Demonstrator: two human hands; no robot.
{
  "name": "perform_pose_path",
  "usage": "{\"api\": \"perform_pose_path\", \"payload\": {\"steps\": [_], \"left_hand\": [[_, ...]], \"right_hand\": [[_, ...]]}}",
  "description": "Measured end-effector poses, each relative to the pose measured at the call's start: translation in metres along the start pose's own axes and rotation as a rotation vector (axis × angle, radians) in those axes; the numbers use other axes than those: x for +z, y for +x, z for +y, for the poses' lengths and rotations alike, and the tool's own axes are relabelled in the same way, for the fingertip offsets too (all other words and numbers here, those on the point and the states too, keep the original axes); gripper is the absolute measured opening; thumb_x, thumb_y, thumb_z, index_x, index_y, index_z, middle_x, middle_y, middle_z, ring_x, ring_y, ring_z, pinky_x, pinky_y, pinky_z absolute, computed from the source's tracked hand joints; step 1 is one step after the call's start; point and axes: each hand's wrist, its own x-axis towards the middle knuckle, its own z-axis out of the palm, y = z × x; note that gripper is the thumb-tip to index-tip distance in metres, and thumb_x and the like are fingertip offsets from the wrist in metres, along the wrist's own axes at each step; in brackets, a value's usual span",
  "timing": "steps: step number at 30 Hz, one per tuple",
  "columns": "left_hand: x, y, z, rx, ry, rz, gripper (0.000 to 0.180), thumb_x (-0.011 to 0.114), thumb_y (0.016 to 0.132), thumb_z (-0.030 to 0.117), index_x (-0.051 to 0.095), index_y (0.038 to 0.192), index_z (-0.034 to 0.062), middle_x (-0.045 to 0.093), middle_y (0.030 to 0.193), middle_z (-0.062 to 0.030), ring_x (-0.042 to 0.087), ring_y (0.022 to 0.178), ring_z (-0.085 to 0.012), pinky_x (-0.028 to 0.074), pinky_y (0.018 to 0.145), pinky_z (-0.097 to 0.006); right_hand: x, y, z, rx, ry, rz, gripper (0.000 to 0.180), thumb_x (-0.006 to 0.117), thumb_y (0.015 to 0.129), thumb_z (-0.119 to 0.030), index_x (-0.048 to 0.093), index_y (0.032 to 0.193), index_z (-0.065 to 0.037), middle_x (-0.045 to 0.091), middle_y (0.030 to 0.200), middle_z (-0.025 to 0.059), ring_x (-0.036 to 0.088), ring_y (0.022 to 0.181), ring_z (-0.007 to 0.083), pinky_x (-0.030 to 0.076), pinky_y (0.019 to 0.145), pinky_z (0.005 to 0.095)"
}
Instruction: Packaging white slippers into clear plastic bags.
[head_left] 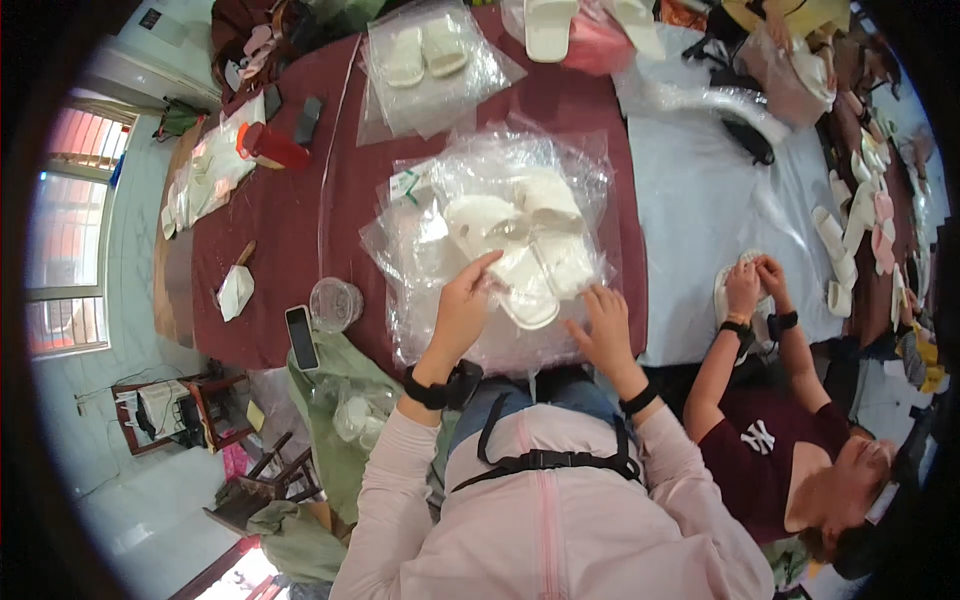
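A pair of cream-white slippers (528, 290) lies on a stack of clear plastic bags (415, 300) in front of me. Clear film appears to cover part of the pair. My left hand (462, 308) rests at the left side of the slippers, its index finger and thumb apart and close to the near slipper's edge. To the right, my right hand (606, 328) has its fingers spread over the bags, beside the right slipper's near end. Neither hand visibly grips anything. Whether the left fingertips touch the slipper or only the film, I cannot tell.
Another bagged slipper pair (425, 57) lies farther back. On the left are a red container (272, 146), a phone (301, 337) and a clear round tub (336, 304). At right, a co-worker's hands (750, 285) handle white slippers on a pale table (690, 240).
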Motion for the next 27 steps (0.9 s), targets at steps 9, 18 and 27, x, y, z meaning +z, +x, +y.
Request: {"api": "perform_pose_path", "payload": {"steps": [9, 18, 27], "left_hand": [[-0.032, -0.068, -0.063, -0.167, 0.146, -0.199, 0.051, 0.055, 0.086, 0.019, 0.035, 0.131, 0.0075, 0.055, 0.087, -0.0042, 0.049, 0.075, -0.0115, 0.043, 0.067, -0.025], [-0.117, -0.218, -0.24, -1.24, -0.316, -0.041, 0.049, 0.041, 0.091, 0.04, 0.037, 0.126, 0.0078, 0.055, 0.107, -0.0084, 0.055, 0.092, -0.0216, 0.044, 0.082, -0.034], [-0.175, -0.147, -0.236, -1.216, -0.242, -0.261, 0.048, 0.04, 0.091, 0.04, 0.038, 0.125, 0.0078, 0.055, 0.107, -0.0089, 0.055, 0.092, -0.0216, 0.044, 0.082, -0.035]], "right_hand": [[0.03, 0.023, 0.027, -0.09, -0.309, 0.058, 0.04, 0.064, 0.064, -0.019, 0.06, 0.103, -0.012, 0.041, 0.125, 0.0175, 0.034, 0.118, 0.0351, 0.027, 0.095, 0.0484], [0.043, 0.026, 0.02, -0.102, -0.262, 0.101, 0.013, 0.056, 0.069, -0.016, 0.064, 0.076, -0.01, 0.056, 0.108, 0.0126, 0.05, 0.1, 0.0285, 0.037, 0.083, 0.0435], [0.034, 0.028, 0.026, -0.111, -0.296, 0.078, 0.014, 0.057, 0.07, -0.016, 0.065, 0.082, -0.013, 0.057, 0.106, 0.0102, 0.052, 0.098, 0.0276, 0.038, 0.082, 0.0424]]}}
